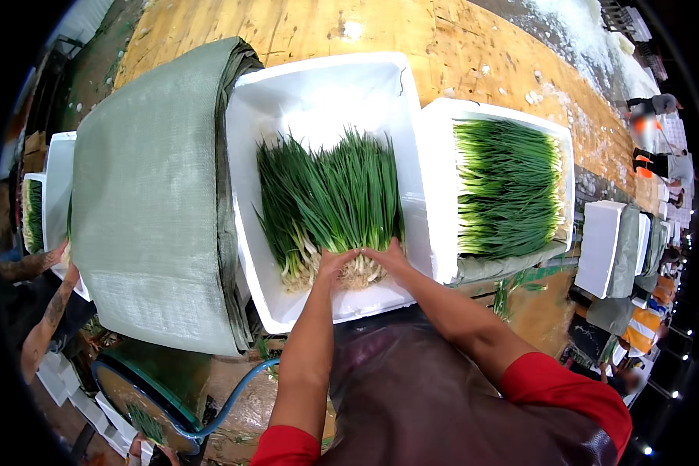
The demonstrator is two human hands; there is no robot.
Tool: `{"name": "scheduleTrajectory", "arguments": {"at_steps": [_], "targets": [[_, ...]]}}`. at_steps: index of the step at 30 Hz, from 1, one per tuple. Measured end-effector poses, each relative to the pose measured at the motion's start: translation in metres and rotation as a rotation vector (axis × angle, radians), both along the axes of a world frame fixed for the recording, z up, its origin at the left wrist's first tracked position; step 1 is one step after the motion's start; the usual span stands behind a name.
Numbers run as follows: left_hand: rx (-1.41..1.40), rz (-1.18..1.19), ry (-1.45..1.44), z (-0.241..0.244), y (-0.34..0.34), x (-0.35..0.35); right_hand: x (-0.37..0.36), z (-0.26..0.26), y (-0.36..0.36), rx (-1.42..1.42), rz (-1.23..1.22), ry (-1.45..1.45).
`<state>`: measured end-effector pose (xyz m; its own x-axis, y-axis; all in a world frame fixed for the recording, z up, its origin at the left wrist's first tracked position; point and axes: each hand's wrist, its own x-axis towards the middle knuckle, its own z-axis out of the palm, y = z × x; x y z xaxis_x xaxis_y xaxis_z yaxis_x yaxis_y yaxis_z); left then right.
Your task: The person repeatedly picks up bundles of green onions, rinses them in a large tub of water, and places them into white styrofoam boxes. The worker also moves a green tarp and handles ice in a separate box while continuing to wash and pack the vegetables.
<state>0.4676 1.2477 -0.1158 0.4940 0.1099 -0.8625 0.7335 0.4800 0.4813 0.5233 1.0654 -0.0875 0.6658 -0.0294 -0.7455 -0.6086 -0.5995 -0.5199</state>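
Observation:
Before me stands a white foam box [416,175] with bunches of green onions inside. Both hands grip one upright-lying bunch of green onions [364,192] near its white stem ends, the thumbs meeting on top. My left hand [334,263] wraps the left side of the bunch and my right hand [389,257] the right side. Pale roots [361,274] stick out toward me below the thumbs. Another bunch of green onions [294,233] lies against it on the left, its tops fanned toward the far wall. My fingers under the bunch are hidden.
To the left is a stack of grey-green woven sheets [151,175]. On the right a second foam box [512,113] holds rows of green onions. Behind runs a wet wooden board [326,29]. A blue hose [233,402] enters a round tub [151,402]. Co-workers' arms [52,314] show at left.

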Motion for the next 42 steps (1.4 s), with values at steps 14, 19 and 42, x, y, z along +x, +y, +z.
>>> {"name": "scheduleTrajectory", "arguments": {"at_steps": [14,19,42], "targets": [[-0.521,0.066,0.113,0.04,0.021,0.009,0.012,0.058,-0.005,0.695,-0.639,0.631],[-0.663,0.189,0.106,0.078,0.028,0.01,0.018,0.101,0.005,0.794,-0.529,0.521],[-0.303,-0.162,-0.224,0.205,-0.139,-0.186,-0.188,0.139,-0.2,1.223,-0.287,0.259]]}}
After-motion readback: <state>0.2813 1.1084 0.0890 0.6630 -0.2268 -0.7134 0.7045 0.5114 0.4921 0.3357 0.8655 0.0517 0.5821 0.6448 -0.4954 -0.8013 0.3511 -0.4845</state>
